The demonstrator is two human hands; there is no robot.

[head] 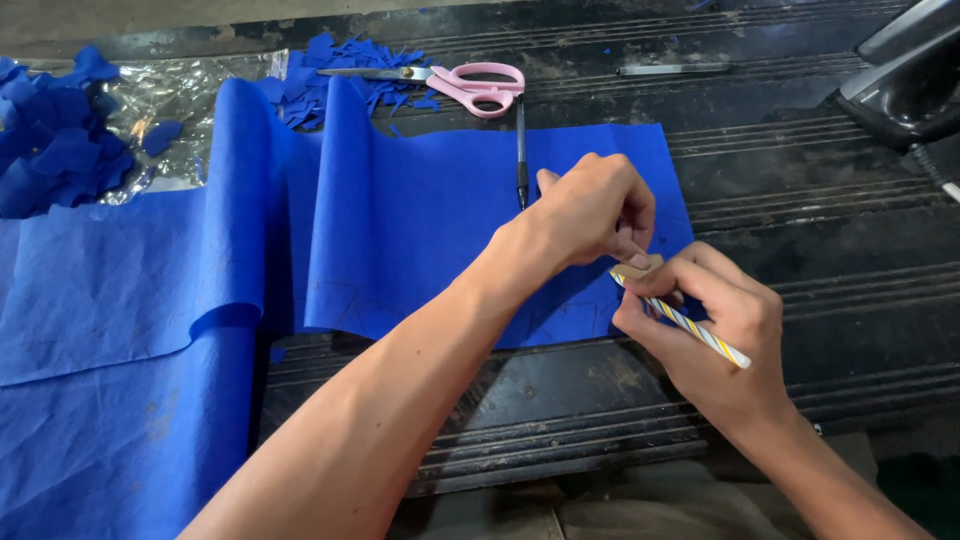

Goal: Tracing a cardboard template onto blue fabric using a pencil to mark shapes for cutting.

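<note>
The right hand (715,325) has its grip closed tight around a striped pencil (700,335). The pencil has yellow, white and blue stripes. Its tip points at a small tan card shape (640,268) and seems to touch its edge.

The left hand (590,210) has its fingers curled in. Its grip pinches and presses down on the small tan card shape, so most of that shape is hidden under the fingers. Both hands are just beside each other, and they touch at the card.

The card lies on a long blue paper sheet (420,220), near the sheet's right end. The sheet runs off to the left, where it bends up in a fold and then lies flat again.

A black pen (521,150) lies on the blue sheet, just behind the left hand. Pink scissors (470,85) rest beyond it, next to a pile of blue paper scraps (55,135). All of it sits on a dark ridged worktop (820,260).
</note>
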